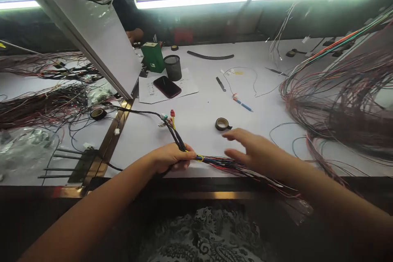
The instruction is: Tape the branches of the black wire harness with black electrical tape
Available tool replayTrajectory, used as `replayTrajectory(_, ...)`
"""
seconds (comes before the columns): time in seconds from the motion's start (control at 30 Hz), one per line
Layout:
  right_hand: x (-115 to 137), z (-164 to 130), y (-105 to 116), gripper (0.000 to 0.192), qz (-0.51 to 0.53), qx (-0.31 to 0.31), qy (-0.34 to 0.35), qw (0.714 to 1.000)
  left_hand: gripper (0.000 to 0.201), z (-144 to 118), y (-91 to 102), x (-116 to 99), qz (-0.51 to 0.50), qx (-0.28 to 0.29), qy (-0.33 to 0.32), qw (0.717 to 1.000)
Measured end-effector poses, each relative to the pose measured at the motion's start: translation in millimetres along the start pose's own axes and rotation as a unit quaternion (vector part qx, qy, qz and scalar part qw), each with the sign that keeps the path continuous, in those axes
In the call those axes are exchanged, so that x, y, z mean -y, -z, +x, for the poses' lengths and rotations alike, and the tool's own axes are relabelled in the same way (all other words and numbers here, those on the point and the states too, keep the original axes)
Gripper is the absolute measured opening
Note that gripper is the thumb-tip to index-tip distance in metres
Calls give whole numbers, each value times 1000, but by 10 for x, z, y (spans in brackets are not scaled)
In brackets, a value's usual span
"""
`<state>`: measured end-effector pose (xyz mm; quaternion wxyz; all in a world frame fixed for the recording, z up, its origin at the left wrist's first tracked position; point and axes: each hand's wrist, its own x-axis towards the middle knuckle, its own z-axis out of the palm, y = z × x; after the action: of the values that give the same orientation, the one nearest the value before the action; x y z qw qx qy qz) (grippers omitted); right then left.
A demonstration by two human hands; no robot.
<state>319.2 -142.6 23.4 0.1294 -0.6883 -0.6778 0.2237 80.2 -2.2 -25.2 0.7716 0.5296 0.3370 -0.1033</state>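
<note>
While the left hand (175, 157) is gripping a wire bundle (221, 163) at the lower centre of the frame, its fingers are curling around the strands and its thumb is pressing along the top. A yellow band (200, 158) is circling the bundle just beside the thumb. From the grip, black-sleeved branches are running toward the upper left, and a red connector (172, 113) is standing out near their ends; loose coloured wires are trailing toward the lower right. The right hand (251, 147), right of centre, is hovering with thumb and forefinger spread and nothing between them. Just beyond its forefinger, a roll of black tape (217, 125) is lying on the white worktop (260, 118). Left of the upper centre, a phone (167, 86) is resting on printed paper (147, 95), near a mesh cup (172, 68) and a green box (152, 58). Thick masses of wires (340, 106) are filling the right side.
</note>
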Motion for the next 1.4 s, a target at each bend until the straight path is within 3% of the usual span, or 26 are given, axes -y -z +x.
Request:
replayTrajectory(0.1,478,269,-377,46,20,63,54,996,55,16,-19,-26,11,21,-15,1000)
replayTrajectory(0.2,668,448,-639,33,9,136,42,990,76,-118,14,-64,71,13,-16,997)
replayTrajectory(0.3,626,510,-712,28,-7,156,44,987,61,-345,37,-63,182,-28,-54,982)
replayTrajectory(0.4,555,509,-684,28,-7,164,53,985,34,-496,29,1,311,-85,-101,941)
replayTrajectory(0.5,537,510,-676,30,11,172,56,983,29,-529,39,87,339,-101,-124,927)
replayTrajectory(0.6,547,512,-721,32,23,164,36,985,29,-529,52,154,346,-107,-135,922)
replayTrajectory(0.77,581,493,-796,36,16,144,4,989,29,-528,-2,177,451,-192,-148,859)
replayTrajectory(0.9,596,496,-848,38,-21,136,5,991,25,-503,23,67,426,-184,-162,871)
replayTrajectory(1.0,565,477,-887,39,-29,120,16,992,26,-500,23,-14,446,-186,-131,866)
replayTrajectory(1.13,453,409,-849,42,-9,12,91,996,30,-500,-79,-7,525,-236,-128,808)
replayTrajectory(1.23,407,383,-791,42,3,-60,128,990,25,-447,-139,44,583,-229,-146,766)
replayTrajectory(1.4,465,488,-867,26,69,-10,139,988,29,-364,-87,-28,625,-208,-105,745)
